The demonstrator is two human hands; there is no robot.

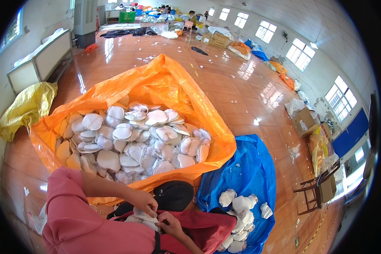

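White pads (pixel 140 216), a small stack, sit low in front of the body, over the lap, between the two hands and close by a dark red cloth (pixel 205 226). Left hand (pixel 144 203) comes in from the side over the stack, fingers bent and drawn together, tips pinching the upper edge. Right hand (pixel 172 225) meets it from the other side, fingers curled, thumb and forefinger seemingly nipping the near corner. Whatever finer bit lies between the tips is too small to make out.

Handling, by judgement: very light, soft, springy; likely to squash under a thumb and fill out again. Little risk of breaking, more of creasing or a torn edge. Faces look smooth, so layers may slide over one another; a loose grip could let the stack fan out. Best hold: flat across the whole stack, thumb on one face and fingers on the other, near the middle; fingertips at the rim only for fine work.

Nearby: orange sack (pixel 190 91), mouth wide, heaped with loose pads (pixel 156 117), rounded, lying at all angles. Blue sack (pixel 252 158) just beside it, on the right, bearing bunched pads (pixel 243 204), which look more compact.
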